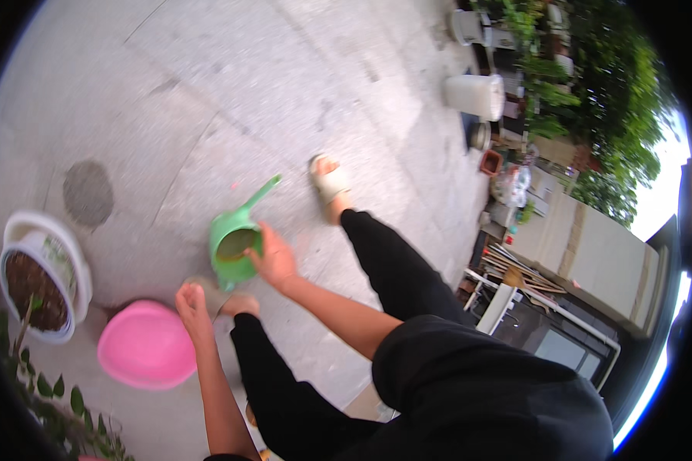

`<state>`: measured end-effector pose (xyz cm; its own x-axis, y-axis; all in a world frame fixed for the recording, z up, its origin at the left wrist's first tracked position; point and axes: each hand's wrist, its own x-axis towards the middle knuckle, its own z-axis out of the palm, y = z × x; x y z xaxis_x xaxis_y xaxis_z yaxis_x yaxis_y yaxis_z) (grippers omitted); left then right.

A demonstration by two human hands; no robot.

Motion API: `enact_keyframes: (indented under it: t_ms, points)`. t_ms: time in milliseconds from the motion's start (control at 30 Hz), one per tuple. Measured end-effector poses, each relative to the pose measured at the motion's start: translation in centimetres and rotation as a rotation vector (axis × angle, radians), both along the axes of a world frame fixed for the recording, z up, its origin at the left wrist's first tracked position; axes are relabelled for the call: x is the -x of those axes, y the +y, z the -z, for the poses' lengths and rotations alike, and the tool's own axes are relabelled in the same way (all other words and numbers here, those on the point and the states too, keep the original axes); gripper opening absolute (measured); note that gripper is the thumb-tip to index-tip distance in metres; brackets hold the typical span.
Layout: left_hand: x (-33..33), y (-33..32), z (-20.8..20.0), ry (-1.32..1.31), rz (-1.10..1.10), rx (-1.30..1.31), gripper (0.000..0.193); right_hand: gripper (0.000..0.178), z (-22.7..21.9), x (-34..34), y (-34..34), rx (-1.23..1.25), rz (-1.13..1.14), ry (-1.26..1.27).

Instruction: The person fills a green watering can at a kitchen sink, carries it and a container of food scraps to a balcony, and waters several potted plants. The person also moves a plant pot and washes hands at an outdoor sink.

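A green plastic watering can (221, 230) with a long spout hangs over the pavement in front of me. My right hand (275, 260) grips it by the near side of its round opening, with a fingertip over the rim. Some murky, yellowish-green content shows inside, too blurred to name. My left hand (195, 306) is raised to the left of the can, its fingers curled in, with nothing visible in them. Just below and left of that hand, a pink plastic basin (142, 346) rests on the ground.
At the left stands a white flowerpot (61, 265) of dark soil, with a leafy plant (58, 392) nearby. A wet patch (88, 194) darkens the paving. White buckets (473, 96), small pots and stacked wooden sticks (519, 269) line the right side. My sandalled feet (331, 178) stand near the can.
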<state>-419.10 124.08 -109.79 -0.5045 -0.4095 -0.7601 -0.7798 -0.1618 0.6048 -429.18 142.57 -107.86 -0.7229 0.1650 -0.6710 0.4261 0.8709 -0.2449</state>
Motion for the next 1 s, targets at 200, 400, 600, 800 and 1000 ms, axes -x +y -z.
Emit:
enact_keyframes:
  t_ms: [200,400,600,800,1000]
  points:
    - [2.7,7.3,0.4,-0.218,0.294,-0.163,0.023,0.031,3.1,2.5,2.7,-0.041,-0.046,-0.068]
    - [5.8,8.8,-5.9,0.050,0.374,0.187,0.021,0.019,-4.2,8.1,3.7,0.032,-0.125,-0.122]
    - [10.8,8.7,-16.7,0.084,0.713,0.473,0.030,0.015,-16.3,14.0,6.1,0.095,-0.270,0.062]
    - [17.4,12.2,-27.4,0.091,0.289,-0.101,0.027,0.014,-30.9,18.4,11.0,0.114,-0.176,0.141]
    - [21.2,14.8,-35.6,0.210,0.235,-0.069,0.028,0.020,-46.9,20.4,13.6,0.190,-0.337,0.809]
